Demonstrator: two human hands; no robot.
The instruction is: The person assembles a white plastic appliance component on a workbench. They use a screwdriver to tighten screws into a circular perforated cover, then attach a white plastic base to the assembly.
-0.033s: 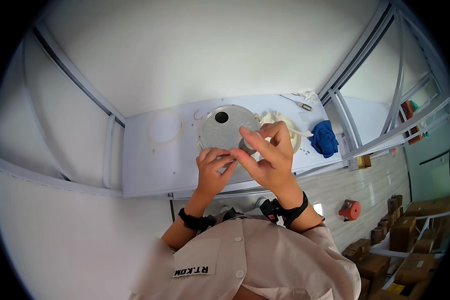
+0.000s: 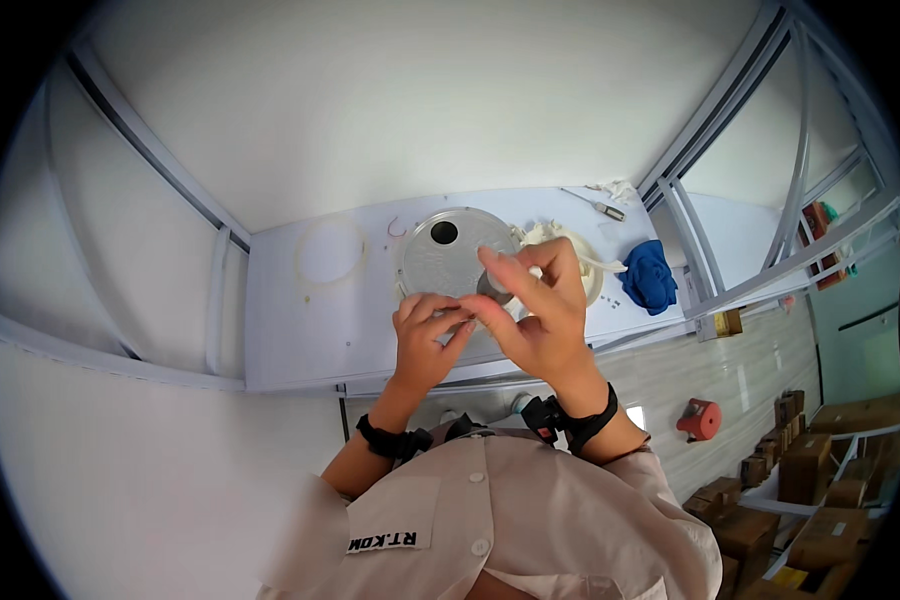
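A round silver metal lid [image 2: 457,262] with a dark hole near its far left edge lies on the white table [image 2: 280,330]. Over its near right part is my right hand [image 2: 545,315], its thumb and forefinger curved around a small grey round part [image 2: 493,287]. That part is mostly covered by the fingers. My left hand [image 2: 428,335] is at the lid's near edge, with its fingertips pinched together and meeting my right thumb. Whatever they pinch is too small or hidden to name. Partly behind my right hand sits a cream-coloured round housing [image 2: 592,285] with a pale strip.
A blue cloth [image 2: 648,278] is bunched at the table's right end. Beyond it lies a screwdriver [image 2: 606,210]. Several small bits are scattered nearby. To the left is a pale ring [image 2: 330,253]. A metal frame encloses the table; a red stool [image 2: 700,420] and cartons [image 2: 810,465] stand at right.
My right fingers have shifted slightly, with the forefinger a little farther from me. My left hand keeps its pinch, and the lid looks practically unmoved.
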